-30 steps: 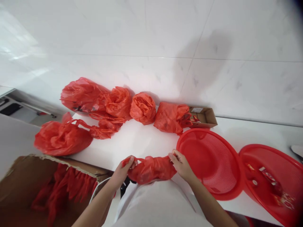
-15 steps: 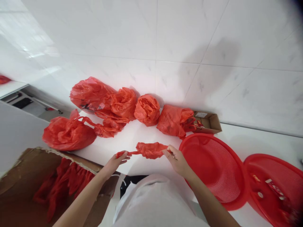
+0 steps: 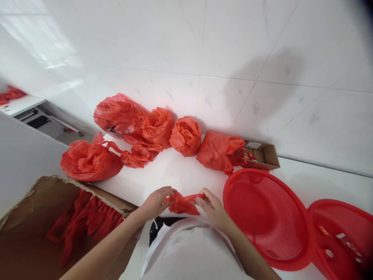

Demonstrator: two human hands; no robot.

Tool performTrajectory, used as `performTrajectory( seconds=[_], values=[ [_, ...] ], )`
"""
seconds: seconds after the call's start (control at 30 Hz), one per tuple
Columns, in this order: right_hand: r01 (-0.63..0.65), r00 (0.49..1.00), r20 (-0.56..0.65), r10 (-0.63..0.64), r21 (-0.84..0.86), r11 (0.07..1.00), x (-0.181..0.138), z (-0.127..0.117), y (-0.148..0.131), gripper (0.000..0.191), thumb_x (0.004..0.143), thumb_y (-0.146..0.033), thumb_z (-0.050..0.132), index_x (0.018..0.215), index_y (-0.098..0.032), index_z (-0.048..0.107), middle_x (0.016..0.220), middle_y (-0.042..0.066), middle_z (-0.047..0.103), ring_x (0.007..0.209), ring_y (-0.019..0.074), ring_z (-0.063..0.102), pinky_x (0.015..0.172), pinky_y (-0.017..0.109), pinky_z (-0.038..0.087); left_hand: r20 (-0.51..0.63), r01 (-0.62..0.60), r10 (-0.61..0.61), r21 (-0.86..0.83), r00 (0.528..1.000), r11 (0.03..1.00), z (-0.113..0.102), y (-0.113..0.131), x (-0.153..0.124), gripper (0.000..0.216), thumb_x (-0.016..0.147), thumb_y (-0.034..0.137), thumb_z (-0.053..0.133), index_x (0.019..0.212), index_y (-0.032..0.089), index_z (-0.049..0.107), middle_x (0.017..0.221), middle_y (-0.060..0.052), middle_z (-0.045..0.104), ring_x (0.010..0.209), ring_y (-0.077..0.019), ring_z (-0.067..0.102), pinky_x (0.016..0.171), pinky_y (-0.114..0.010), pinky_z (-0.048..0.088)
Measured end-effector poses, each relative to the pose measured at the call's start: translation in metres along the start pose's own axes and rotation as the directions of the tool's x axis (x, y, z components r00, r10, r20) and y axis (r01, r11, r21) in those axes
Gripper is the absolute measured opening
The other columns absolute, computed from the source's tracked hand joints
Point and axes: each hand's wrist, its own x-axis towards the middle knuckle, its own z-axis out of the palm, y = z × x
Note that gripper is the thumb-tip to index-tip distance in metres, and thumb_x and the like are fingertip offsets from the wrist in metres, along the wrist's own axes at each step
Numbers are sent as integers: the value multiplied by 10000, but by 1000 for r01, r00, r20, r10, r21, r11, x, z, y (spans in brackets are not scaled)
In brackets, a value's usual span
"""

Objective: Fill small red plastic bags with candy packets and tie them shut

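Between my two hands, over the front edge of the white table [image 3: 163, 171], is a small crumpled red plastic bag [image 3: 182, 204]. My left hand [image 3: 159, 200] is closed on its left end, fingers bent over it. On the other side my right hand [image 3: 211, 206] pinches a thin twisted strip of the bag, pulled out to the right. The bag's body hangs bunched between them; what is inside, if anything, cannot be seen.
Several filled red bags [image 3: 185, 136] line the wall. A small cardboard box [image 3: 266, 155] stands beside them. To the right are a red plastic basket [image 3: 262, 217] and another basket [image 3: 349, 214] with small packets. A large carton [image 3: 26, 210] at lower left holds red bags.
My hands have come closer together and nearer my body. The bag, stretched out sideways before, is now more bunched, with my left hand near its body. The view has shifted slightly.
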Motion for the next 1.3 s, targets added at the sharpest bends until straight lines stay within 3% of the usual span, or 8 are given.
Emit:
performTrajectory(
  seconds=[0.2,0.4,0.6,0.83,0.97,1.07,1.2,1.3],
  values=[
    [-126,981,-137,139,97,987,-7,-21,33,340,881,-557,501,922,-220,482,1007,78,670,860,198,647,831,355,471,-27,280,-283,258,959,925,-48,-59,-21,173,893,310,438,961,215,566,885,-40,669,803,-190,625,766,-299,478],
    [-170,976,-129,173,35,985,-20,-23,53,330,890,-541,490,862,-212,490,911,53,651,811,183,635,803,338,489,-79,424,-449,504,890,753,-103,-146,-28,222,785,253,546,999,208,583,881,-69,666,803,-230,632,749,-327,467],
    [-139,981,-132,143,37,990,-17,-17,53,301,897,-511,491,847,-214,497,874,39,623,840,182,623,816,332,497,-204,504,-509,651,836,568,-138,-192,-15,333,818,225,497,1122,198,631,1120,-155,642,1096,-349,549,937,-500,392],
    [-202,970,-144,198,-16,979,-14,-20,59,297,914,-504,455,855,-216,495,896,45,628,851,186,621,811,333,492,-227,520,-542,706,809,481,-143,-223,-2,471,805,284,554,1272,234,586,1246,-169,558,1170,-349,499,920,-479,425],
    [-244,959,-151,240,-9,970,-11,-20,60,293,905,-504,465,851,-218,499,911,51,645,843,186,628,818,332,492,-213,491,-532,739,820,461,-136,-232,-6,723,612,237,757,1308,236,561,1529,-190,274,1396,-433,198,1035,-592,281],
    [-247,956,-167,240,-18,969,-6,-16,60,293,894,-505,472,840,-219,505,879,46,641,836,186,630,813,327,499,-177,410,-482,801,858,436,-137,-238,-6,660,576,117,759,1216,218,633,1596,-152,119,1446,-421,-4,1084,-615,155],
    [-220,963,-173,209,-50,974,2,-10,61,267,883,-482,495,831,-221,522,840,35,638,833,182,631,789,305,504,-156,387,-481,815,863,431,-143,-249,7,370,670,105,665,1027,187,718,1581,-127,208,1439,-431,58,1058,-601,220],
    [-236,962,-164,220,-83,968,5,-8,64,245,897,-460,474,837,-227,520,854,30,646,823,173,628,778,291,496,-139,389,-492,802,859,453,-150,-256,24,296,732,118,591,992,170,723,1392,-172,493,1331,-399,347,973,-507,368]
  ],
)
